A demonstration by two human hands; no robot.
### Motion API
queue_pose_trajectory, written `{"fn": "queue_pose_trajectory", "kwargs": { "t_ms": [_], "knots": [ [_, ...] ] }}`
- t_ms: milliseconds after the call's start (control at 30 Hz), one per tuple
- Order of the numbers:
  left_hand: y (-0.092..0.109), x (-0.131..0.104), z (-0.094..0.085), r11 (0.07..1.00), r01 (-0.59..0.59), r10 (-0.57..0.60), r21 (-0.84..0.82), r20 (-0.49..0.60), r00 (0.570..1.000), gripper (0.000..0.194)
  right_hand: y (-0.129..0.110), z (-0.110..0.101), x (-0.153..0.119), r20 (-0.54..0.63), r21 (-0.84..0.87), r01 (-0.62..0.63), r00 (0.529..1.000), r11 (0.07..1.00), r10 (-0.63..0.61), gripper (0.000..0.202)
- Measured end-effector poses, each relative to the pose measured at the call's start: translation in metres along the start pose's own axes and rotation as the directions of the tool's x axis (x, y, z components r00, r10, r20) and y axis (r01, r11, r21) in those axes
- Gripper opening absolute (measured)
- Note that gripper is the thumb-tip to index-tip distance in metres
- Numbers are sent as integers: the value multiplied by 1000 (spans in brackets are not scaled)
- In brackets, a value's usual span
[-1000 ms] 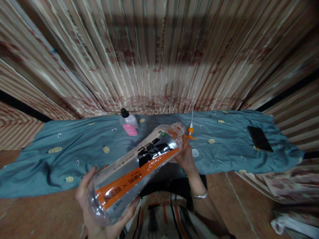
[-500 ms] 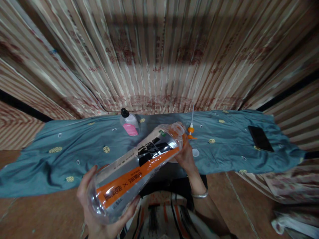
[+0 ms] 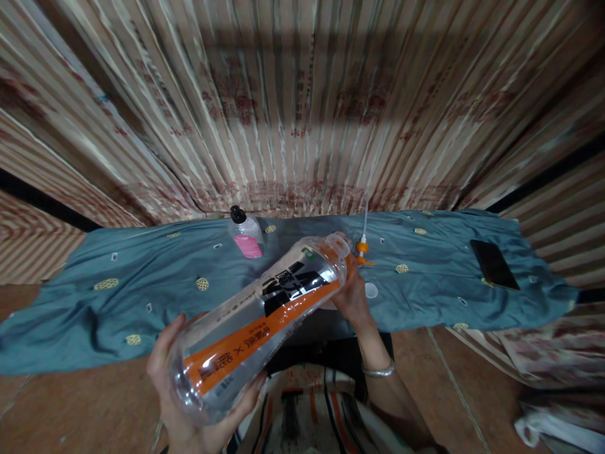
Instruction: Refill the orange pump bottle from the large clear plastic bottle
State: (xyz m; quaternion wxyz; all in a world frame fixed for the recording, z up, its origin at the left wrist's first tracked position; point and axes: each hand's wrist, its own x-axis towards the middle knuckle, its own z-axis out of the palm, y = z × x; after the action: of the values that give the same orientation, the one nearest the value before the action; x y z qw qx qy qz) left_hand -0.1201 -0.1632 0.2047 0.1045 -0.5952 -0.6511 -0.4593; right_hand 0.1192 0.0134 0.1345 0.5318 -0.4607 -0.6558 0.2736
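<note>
Both of my hands are on a large clear plastic bottle point(image 3: 265, 315) with a silver, orange and black label. It lies slanted in the air, its uncapped mouth toward the upper right. My left hand point(image 3: 189, 397) is closed around the base, thumb and fingers on either side. Near the neck, my right hand point(image 3: 352, 299) is closed on the bottle, its fingers mostly hidden behind it. Just beyond that hand lies an orange pump head point(image 3: 362, 247) with a long pale tube. A small white disc point(image 3: 371, 290) rests on the cloth beside my right wrist.
A clear bottle with a pink label and black cap point(image 3: 246, 238) stands at the back left. Toward the right lies a black phone point(image 3: 494, 263). Patterned blue-green cloth point(image 3: 302, 227) covers the narrow table, and a striped curtain point(image 3: 302, 126) hangs right behind.
</note>
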Motion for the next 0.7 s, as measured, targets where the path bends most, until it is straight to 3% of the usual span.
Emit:
{"fn": "queue_pose_trajectory", "kwargs": {
  "t_ms": [133, 267, 400, 567, 700],
  "knots": [
    [0, 1, -1, 999, -48, 48, 13, 16, 999, 113, 0, -2, 2, 5, 28, 39, 999, 999, -39, 69],
    [0, 1, 0, 1000, -4, 4, 10, 10, 1000, 110, 4, 0, 0, -9, 60, 12, 1000, 998, -12, 79],
    [1, 1, 3, 999, -44, 44, 0, -44, 998, 121, 5, 1, -1, -33, 46, -24, 999, 999, 25, 82],
    [10, 1, 2, 997, 79, -79, -20, -1, 997, 102, 4, 0, 0, -20, 25, 28, 999, 999, -28, 72],
    [8, 3, 3, 1000, 0, -1, -31, -35, 999, 106, 3, 1, -1, -45, 22, 11, 999, 1000, -10, 75]
  ]
}}
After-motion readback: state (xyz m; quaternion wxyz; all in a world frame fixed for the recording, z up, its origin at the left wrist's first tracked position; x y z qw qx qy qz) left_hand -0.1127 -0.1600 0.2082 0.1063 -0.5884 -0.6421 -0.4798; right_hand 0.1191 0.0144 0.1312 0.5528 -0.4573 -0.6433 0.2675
